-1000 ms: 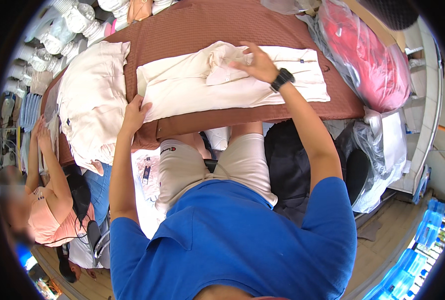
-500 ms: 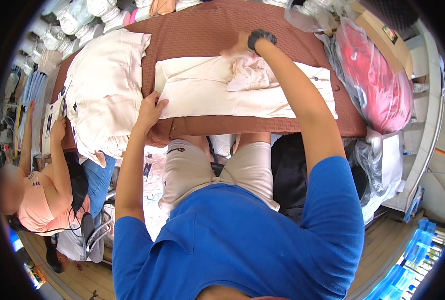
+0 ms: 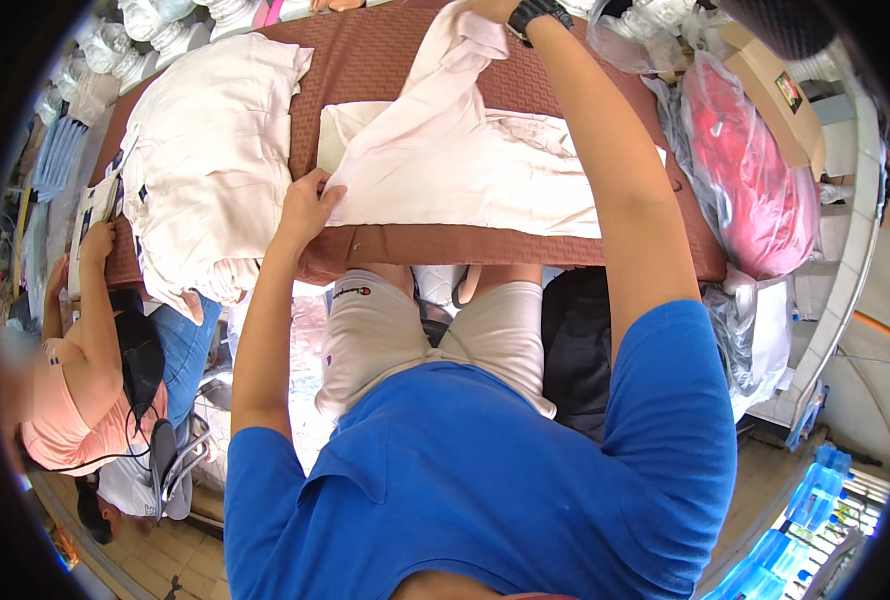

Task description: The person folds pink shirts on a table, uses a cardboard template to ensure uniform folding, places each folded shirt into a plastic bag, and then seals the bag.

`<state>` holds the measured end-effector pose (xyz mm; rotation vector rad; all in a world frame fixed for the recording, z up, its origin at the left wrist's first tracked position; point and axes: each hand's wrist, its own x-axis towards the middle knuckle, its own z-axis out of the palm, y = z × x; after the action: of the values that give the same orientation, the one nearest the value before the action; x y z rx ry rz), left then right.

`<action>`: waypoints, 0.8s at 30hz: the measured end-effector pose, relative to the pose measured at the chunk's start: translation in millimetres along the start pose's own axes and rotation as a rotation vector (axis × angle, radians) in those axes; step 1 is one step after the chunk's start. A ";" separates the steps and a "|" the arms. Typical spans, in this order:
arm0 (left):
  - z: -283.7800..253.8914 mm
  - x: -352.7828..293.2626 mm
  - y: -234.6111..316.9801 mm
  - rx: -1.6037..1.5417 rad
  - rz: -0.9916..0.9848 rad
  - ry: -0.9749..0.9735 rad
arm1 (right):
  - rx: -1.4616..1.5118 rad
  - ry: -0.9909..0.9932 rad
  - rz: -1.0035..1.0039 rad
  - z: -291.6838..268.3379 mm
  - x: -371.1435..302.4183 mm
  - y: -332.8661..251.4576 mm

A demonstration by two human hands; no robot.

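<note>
A cream shirt (image 3: 445, 185) lies in a long strip on the brown cloth-covered table before me. One part of it, likely a sleeve (image 3: 455, 50), rises in a twisted band toward the far edge. At the near left corner my left hand (image 3: 310, 207) pinches the shirt's edge between thumb and curled fingers. Stretched far forward, my right hand (image 3: 495, 8) grips the raised end; the picture's upper edge cuts off most of its fingers. A black watch (image 3: 539, 14) sits on that wrist. My right forearm hides the shirt's right end.
A tall pile of cream garments (image 3: 215, 165) stands left of the shirt. Beyond it a co-worker in a peach top (image 3: 70, 400) handles a folded garment (image 3: 95, 205). Right of the table are a plastic bag of red cloth (image 3: 750, 165) and a cardboard box (image 3: 780, 95).
My right hand has moved away from me, drawing the bunched part of the shirt up into a stretched band. My left hand stays at the corner. The co-worker's hands have come lower.
</note>
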<state>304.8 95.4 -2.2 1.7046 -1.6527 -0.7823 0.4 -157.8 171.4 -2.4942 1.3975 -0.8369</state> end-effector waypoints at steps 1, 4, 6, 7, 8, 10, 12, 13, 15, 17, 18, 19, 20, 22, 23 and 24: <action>-0.7 0.4 -0.5 0.010 -0.002 -0.002 | 0.023 -0.005 -0.026 6.7 -3.8 5.3; -3.3 -1.3 0.1 -0.004 -0.011 -0.008 | 0.036 -0.225 -0.069 22.8 -35.5 43.5; 1.8 2.7 5.2 -0.028 0.014 -0.028 | 0.119 -0.611 -0.049 9.7 -73.8 100.6; -2.5 -0.4 -0.5 -0.022 0.010 -0.023 | 0.040 -0.715 0.031 6.1 -91.0 98.2; -7.2 -3.8 -5.1 -0.015 0.007 -0.019 | -0.041 -0.816 0.110 0.8 -116.3 90.0; -8.4 -1.3 -1.2 -0.003 0.007 -0.060 | 0.020 -0.719 0.138 -16.2 -170.1 102.2; -13.9 3.8 6.4 0.076 0.034 -0.137 | 0.244 -0.613 0.372 -21.5 -200.5 97.7; -19.0 7.8 12.3 0.147 0.063 -0.192 | 0.261 -0.494 0.297 -20.6 -214.4 99.8; -23.3 19.4 28.1 0.237 0.137 -0.143 | 0.234 -0.376 0.303 -19.6 -233.3 102.1; -14.0 44.4 51.7 0.275 0.224 0.068 | 0.170 -0.340 0.309 -19.8 -239.3 100.3; -2.4 57.2 58.4 0.218 0.219 0.079 | 0.145 -0.316 0.265 -18.1 -240.0 104.2; 13.6 70.3 62.0 0.161 0.216 0.092 | 0.119 -0.290 0.220 -14.0 -238.6 112.9; 28.1 78.7 66.8 0.101 0.218 0.101 | 0.089 -0.262 0.179 -12.9 -238.1 123.8; 54.2 78.8 83.9 0.276 0.211 0.099 | -0.087 -0.177 0.167 -23.6 -247.5 145.4; 62.4 79.8 90.8 0.365 0.207 0.101 | -0.174 -0.137 0.160 -31.2 -252.0 156.7; 67.4 82.3 92.9 0.388 0.181 0.062 | -0.217 -0.157 0.214 -38.5 -257.1 167.8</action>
<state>197.2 9.5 29.2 1.7768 -1.9766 -0.3336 -248.2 -32.9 36.1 -2.4363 1.7397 -0.4596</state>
